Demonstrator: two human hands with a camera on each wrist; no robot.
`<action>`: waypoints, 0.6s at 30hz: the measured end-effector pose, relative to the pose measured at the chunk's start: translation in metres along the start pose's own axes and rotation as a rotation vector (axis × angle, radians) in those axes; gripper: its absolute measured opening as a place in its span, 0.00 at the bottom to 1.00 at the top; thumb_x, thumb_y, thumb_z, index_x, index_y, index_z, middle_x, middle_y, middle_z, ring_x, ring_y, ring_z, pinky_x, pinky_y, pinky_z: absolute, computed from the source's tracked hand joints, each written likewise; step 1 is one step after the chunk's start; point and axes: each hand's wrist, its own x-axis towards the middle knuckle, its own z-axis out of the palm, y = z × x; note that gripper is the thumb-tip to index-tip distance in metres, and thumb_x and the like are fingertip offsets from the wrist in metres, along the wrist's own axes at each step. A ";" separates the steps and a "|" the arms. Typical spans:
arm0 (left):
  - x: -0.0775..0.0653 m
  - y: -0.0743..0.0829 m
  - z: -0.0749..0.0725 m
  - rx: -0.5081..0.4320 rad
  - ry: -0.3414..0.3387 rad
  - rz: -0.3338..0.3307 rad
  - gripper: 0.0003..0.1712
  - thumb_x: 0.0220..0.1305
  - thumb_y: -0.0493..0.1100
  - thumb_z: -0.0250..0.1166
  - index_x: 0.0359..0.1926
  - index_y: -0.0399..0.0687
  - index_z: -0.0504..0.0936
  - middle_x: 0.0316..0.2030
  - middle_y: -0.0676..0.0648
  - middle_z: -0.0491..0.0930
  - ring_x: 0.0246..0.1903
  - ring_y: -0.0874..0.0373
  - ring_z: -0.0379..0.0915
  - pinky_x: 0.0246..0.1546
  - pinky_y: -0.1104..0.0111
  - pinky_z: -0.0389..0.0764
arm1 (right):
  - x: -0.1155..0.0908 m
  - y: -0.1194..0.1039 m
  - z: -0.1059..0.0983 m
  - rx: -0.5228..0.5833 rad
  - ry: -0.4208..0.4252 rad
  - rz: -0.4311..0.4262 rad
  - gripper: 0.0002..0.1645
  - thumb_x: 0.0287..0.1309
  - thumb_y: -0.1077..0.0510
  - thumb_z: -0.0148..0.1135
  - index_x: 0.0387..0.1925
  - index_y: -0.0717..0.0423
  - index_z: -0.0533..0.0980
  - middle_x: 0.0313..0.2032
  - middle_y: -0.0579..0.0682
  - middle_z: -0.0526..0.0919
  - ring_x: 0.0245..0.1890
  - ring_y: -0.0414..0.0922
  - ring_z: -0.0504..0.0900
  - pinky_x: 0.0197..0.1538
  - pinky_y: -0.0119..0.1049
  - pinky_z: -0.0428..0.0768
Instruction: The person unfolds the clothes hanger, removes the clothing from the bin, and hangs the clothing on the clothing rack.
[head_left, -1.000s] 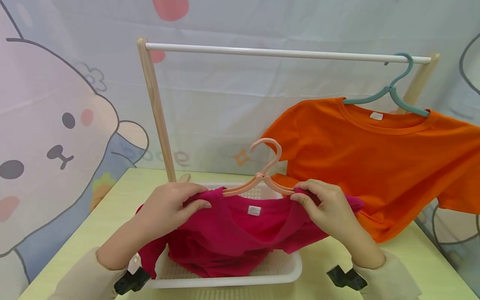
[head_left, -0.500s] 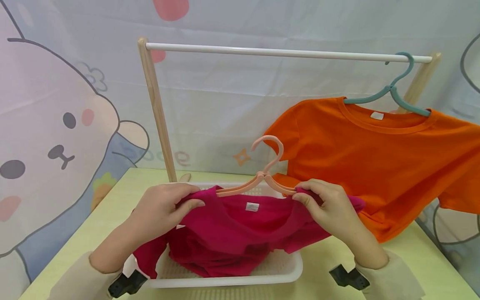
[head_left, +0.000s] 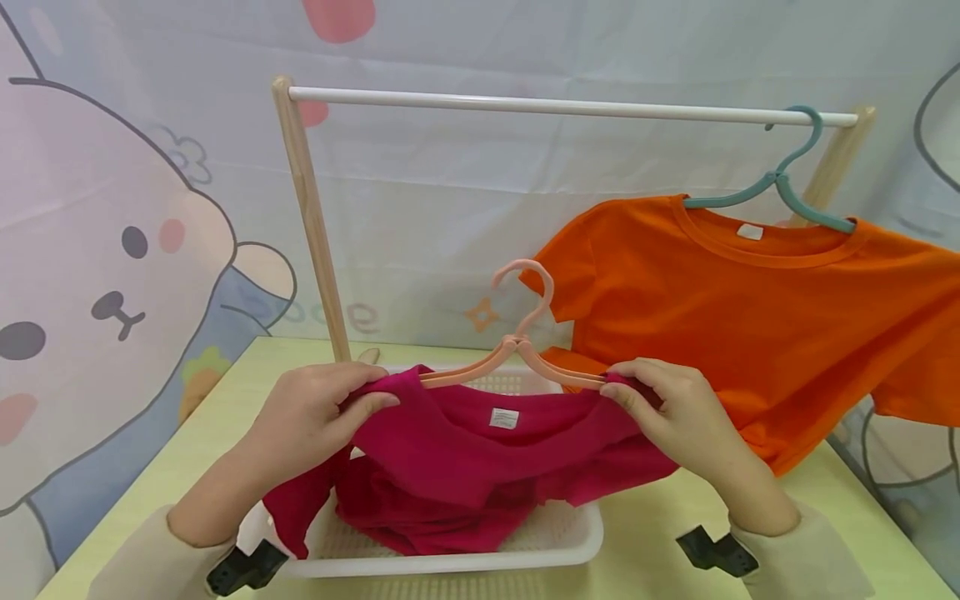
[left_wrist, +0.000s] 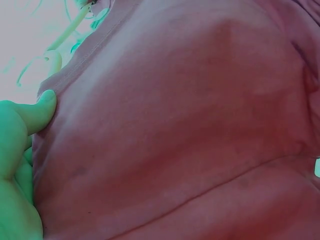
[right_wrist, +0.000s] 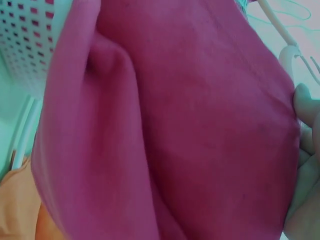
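A magenta T-shirt (head_left: 465, 458) with a white neck label spreads between both hands, its lower part bunched in a white basket (head_left: 555, 560). My left hand (head_left: 307, 425) pinches the left shoulder, thumb in front. On the other side my right hand (head_left: 678, 417) pinches the right shoulder the same way. A pink hanger (head_left: 517, 342) has its arms inside the neckline, their ends hidden under the cloth at the shoulders, its hook standing up free. Both wrist views are filled by the shirt, with the left thumb (left_wrist: 47, 102) and right thumb (right_wrist: 302, 100) at its edge.
Behind the basket stands a rack with a white rail (head_left: 480, 102) and wooden posts (head_left: 311, 208). An orange T-shirt (head_left: 712, 317) hangs at its right end on a teal hanger (head_left: 798, 187). All this is on a pale yellow table (head_left: 202, 433).
My hands have spread slightly apart, drawing the magenta shirt's shoulders wider. The pink hanger has risen a little, and more of its arms shows in the neckline.
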 end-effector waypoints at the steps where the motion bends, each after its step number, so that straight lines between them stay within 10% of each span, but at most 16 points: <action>1: 0.000 -0.001 0.000 -0.002 0.001 -0.002 0.10 0.51 0.39 0.74 0.36 0.47 0.85 0.23 0.57 0.80 0.19 0.71 0.62 0.20 0.76 0.69 | -0.001 0.001 -0.001 -0.003 -0.012 0.003 0.12 0.48 0.66 0.72 0.37 0.56 0.82 0.31 0.41 0.83 0.28 0.34 0.76 0.34 0.21 0.75; 7: -0.003 -0.002 -0.001 -0.024 -0.035 -0.048 0.10 0.52 0.39 0.74 0.37 0.48 0.86 0.23 0.58 0.80 0.19 0.71 0.63 0.21 0.75 0.69 | -0.005 0.010 0.000 -0.016 -0.043 -0.023 0.13 0.45 0.66 0.74 0.37 0.56 0.82 0.30 0.42 0.84 0.28 0.34 0.77 0.33 0.23 0.77; 18: -0.015 -0.018 -0.016 -0.187 -0.113 -0.393 0.11 0.57 0.42 0.71 0.43 0.48 0.85 0.30 0.55 0.84 0.28 0.65 0.78 0.30 0.71 0.81 | 0.001 0.013 -0.009 -0.093 0.096 -0.078 0.16 0.37 0.69 0.76 0.33 0.57 0.82 0.27 0.43 0.84 0.23 0.36 0.77 0.30 0.20 0.73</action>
